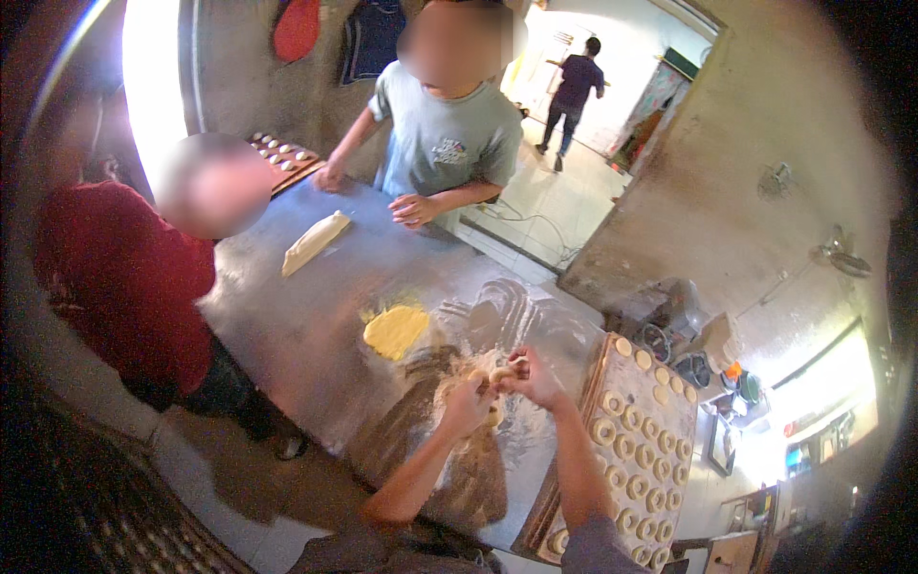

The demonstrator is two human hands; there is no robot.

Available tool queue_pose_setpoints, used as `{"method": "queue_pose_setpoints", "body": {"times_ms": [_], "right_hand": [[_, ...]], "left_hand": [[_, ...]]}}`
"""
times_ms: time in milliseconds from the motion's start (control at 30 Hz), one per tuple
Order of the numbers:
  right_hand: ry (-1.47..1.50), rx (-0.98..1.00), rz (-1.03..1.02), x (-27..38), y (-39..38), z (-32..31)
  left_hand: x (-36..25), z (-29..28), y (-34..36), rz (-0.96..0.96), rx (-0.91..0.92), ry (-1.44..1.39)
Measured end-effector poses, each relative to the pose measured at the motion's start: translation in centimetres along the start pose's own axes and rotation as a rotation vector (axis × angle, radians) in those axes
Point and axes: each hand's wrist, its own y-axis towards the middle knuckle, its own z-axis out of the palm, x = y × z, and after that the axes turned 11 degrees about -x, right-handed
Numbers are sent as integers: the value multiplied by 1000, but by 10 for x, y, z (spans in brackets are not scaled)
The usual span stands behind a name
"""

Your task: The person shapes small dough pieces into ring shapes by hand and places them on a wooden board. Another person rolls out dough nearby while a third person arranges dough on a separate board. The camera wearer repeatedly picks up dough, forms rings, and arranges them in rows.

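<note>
Over a floured patch of the metal table [316, 383], my left hand [466, 406] and my right hand [537, 380] meet at a small pale piece of dough [498, 374]. Fingers of both hands are closed on it; whether it is a full ring cannot be made out. Just below them, another small dough piece [493, 418] lies in the flour. A flattened yellow slab of dough [396, 332] rests to the left of my hands. To my right, a wooden tray [585, 390] bears rows of dough rings [624, 447], with several flat rounds [661, 394] at its far end.
A long pale dough roll [316, 243] lies farther off on the table. Across from me stands a person in a grey-green shirt [440, 143]; another in red [134, 287] is at the left. A tray of dough pieces [308, 168] sits at the far left corner.
</note>
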Motion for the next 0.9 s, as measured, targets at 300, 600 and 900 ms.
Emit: {"method": "queue_pose_setpoints", "body": {"times_ms": [300,600,900], "right_hand": [[73,-331,-75,38,-55,44],[1228,90,-167,17,-62,34],[528,-298,-278,33,-93,-20]], "left_hand": [[-27,-7,1,320,-85,-44],[-32,16,-11,641,-329,-169],[-31,72,-10,155,-133,-507]]}}
